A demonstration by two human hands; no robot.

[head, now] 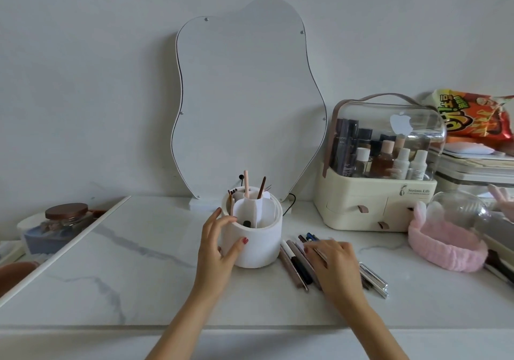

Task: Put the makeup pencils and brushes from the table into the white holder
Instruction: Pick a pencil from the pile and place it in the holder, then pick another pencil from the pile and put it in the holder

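A round white holder with inner dividers stands mid-table. A pink pencil, a brown pencil and a few more sticks stand inside it. My left hand grips the holder's left side, fingers on the rim and thumb on the wall. Right of the holder lie several makeup pencils and brushes in a loose row on the marble table. My right hand lies palm down across them, fingers spread on the pencils, blurred; whether it grips one cannot be told. Silver-capped ones stick out beside the wrist.
A wavy mirror leans on the wall behind the holder. A cream cosmetics case with a clear lid stands at the right, with a pink headband and glass dome beside it. A lidded jar sits at the left.
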